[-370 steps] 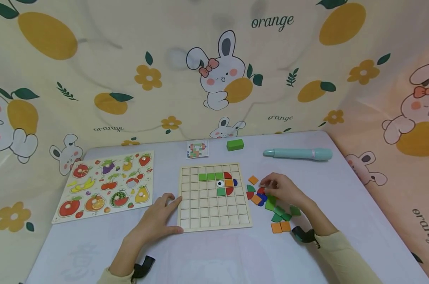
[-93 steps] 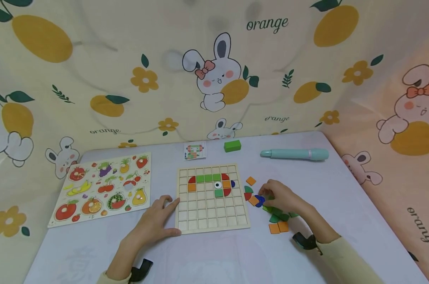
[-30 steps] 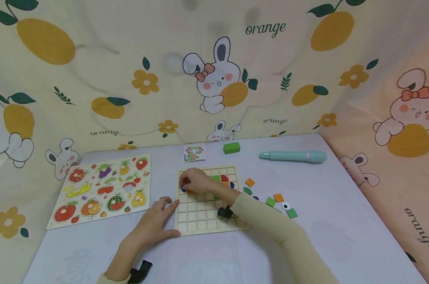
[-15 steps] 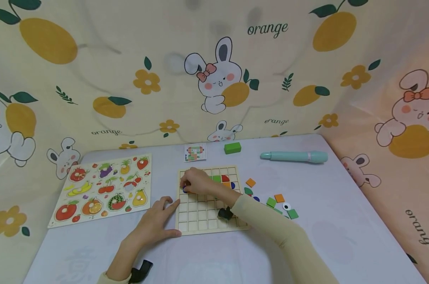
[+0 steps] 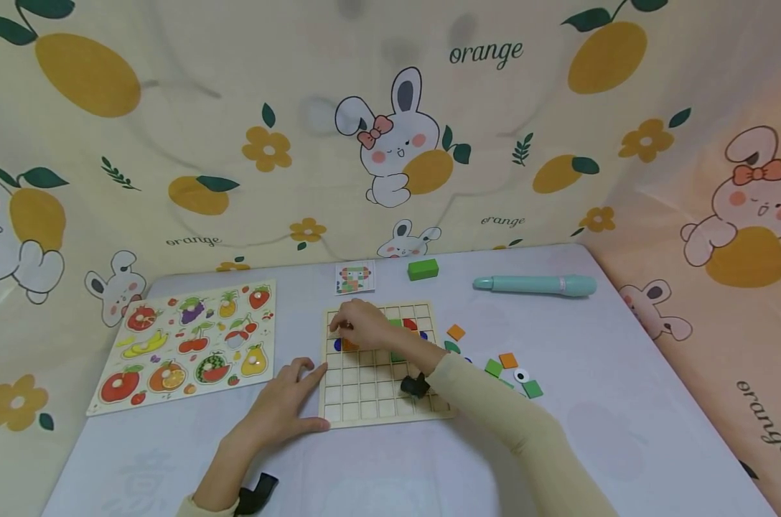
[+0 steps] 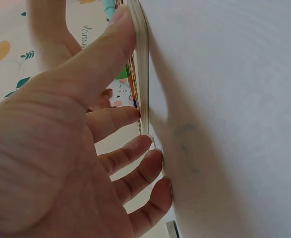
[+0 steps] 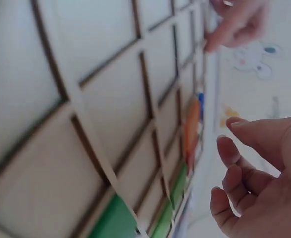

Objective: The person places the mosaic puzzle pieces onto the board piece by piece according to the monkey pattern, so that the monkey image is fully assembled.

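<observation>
My left hand [image 5: 279,403] rests at the left side of the wooden grid board [image 5: 377,413], its thumb and index finger touching the edge. In the left wrist view the thumb lies against the board's rim [image 6: 143,74]. My right hand [image 5: 365,327] hovers over the board's upper left, thumb and fingertips apart with nothing between them, as the right wrist view shows. Just below its fingertips, a blue half-round piece [image 5: 337,345] lies beside an orange square [image 5: 349,345]. A red quarter-round [image 5: 410,324] and green squares [image 5: 395,323] are partly visible; the hand covers others.
Loose pieces lie right of the board, including an orange square [image 5: 507,360], a white eye disc [image 5: 522,375] and a green square [image 5: 532,389]. Behind are a pattern card [image 5: 355,277], a green block [image 5: 423,269] and a teal pen-shaped object [image 5: 535,286]. A fruit puzzle board [image 5: 184,345] lies left.
My right hand went from the loose pieces to the board's left with a blue half-round, released it beside the orange square and lifted slightly. The loose pieces are more spread out. My left hand stayed.
</observation>
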A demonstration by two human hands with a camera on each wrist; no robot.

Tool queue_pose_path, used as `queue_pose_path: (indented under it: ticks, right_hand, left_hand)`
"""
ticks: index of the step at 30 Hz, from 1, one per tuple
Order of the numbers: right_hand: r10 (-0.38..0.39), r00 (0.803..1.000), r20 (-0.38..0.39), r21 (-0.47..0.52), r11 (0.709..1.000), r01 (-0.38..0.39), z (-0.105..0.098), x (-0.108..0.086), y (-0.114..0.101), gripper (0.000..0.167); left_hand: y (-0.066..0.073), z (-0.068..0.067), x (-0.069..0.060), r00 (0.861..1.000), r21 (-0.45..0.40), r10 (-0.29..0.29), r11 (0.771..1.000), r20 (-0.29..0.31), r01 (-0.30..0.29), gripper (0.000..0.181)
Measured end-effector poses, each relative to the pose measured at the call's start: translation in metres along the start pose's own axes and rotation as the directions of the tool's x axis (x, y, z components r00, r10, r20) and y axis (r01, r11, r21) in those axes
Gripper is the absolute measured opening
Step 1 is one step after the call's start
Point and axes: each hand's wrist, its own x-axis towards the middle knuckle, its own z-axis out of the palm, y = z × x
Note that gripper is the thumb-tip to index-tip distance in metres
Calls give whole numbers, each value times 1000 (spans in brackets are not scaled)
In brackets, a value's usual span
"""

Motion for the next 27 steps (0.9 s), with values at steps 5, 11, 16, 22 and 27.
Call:
queue_pose_path:
  ticks: [5,11,16,22,27]
  right_hand:
    - [36,996,-87,308,951,-7,-22,-21,16,18]
    - [113,980,-162,421,906,-35,-40,-68,36,20]
    - [173,973,-154,406,909,-98,-47,-116,43,18]
    - [279,944,-177,390,900,-192,-49,-169,52,14]
    - [353,911,-211,424,873,-240,-44,-204,63,13]
  left_hand:
    - [1,0,2,1000,-5,-16,1000,5,16,96]
    - [2,1,2,999,-5,-37,999,4,37,97]
    - [2,1,1,999,2,-49,999,2,49,98]
    - [1,1,0,999,3,-40,999,1,40,97]
    - [1,0,0,999,1,-42,999,3,42,97]
